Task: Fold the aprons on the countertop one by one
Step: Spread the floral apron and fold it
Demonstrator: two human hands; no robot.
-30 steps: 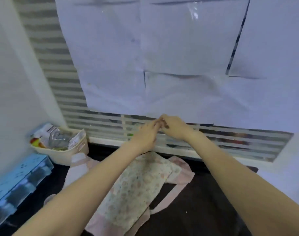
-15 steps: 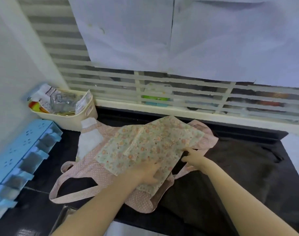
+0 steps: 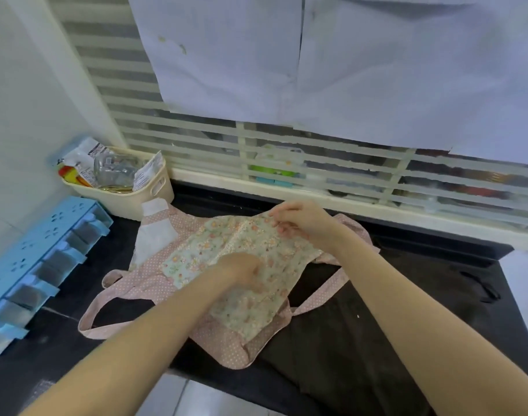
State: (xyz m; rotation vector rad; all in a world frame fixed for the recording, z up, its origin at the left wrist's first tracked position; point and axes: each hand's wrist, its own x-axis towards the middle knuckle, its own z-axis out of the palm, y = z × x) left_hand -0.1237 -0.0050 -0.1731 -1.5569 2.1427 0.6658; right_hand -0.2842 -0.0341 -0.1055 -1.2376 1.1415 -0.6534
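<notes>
Dark worktop [image 3: 376,340]: floral apron [image 3: 250,265], lowered since a second ago, pinched by right hand [image 3: 304,225]; left hand [image 3: 241,270] pressed flat below that grip, folding begun.

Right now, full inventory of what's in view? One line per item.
floral apron: 1, pale green floral with pink dotted trim and straps, spread on the countertop, centre
dark cloth: 1, black, on the countertop right of the floral apron, partly under it
countertop: 1, black, lower frame
basket: 1, cream, back left corner, holds packets
rack: 1, light blue, left edge
paper sheets: several, white, over the striped window
left hand: 1, rests on the apron's middle
right hand: 1, pinches the apron's far edge
</notes>
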